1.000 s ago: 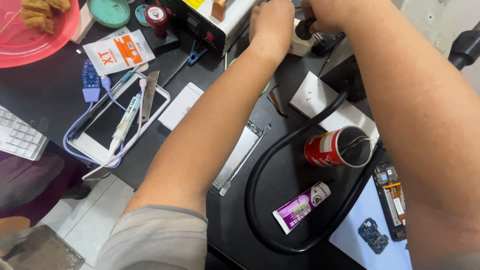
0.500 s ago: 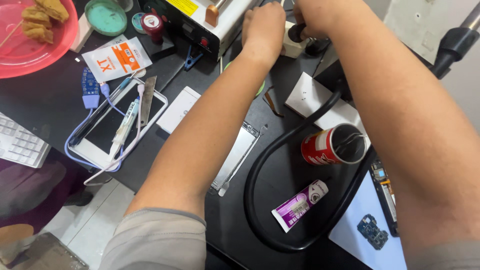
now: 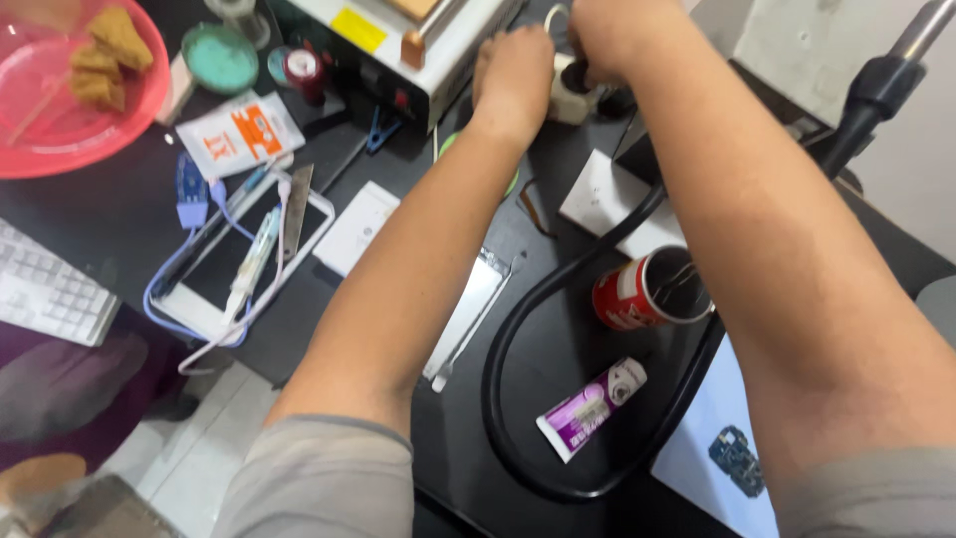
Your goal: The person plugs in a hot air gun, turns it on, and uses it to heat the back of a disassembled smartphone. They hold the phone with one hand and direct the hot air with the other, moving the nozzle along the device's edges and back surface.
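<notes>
My left hand reaches to the far side of the black desk, fingers curled down against the front edge of a white machine; what it grips is hidden. My right hand is just right of it, fingers closed on a small white and dark object that stands beside the machine. Both forearms stretch over a phone screen panel lying flat on the desk.
A red can, a looping black hose and a purple tube lie under my right arm. Left are a white phone with cables, a white packet, a pink bowl and a keyboard. A black stand arm rises right.
Both hands stay at the machine and the small object; the left hand has edged closer to the machine's edge. The view has shifted slightly.
</notes>
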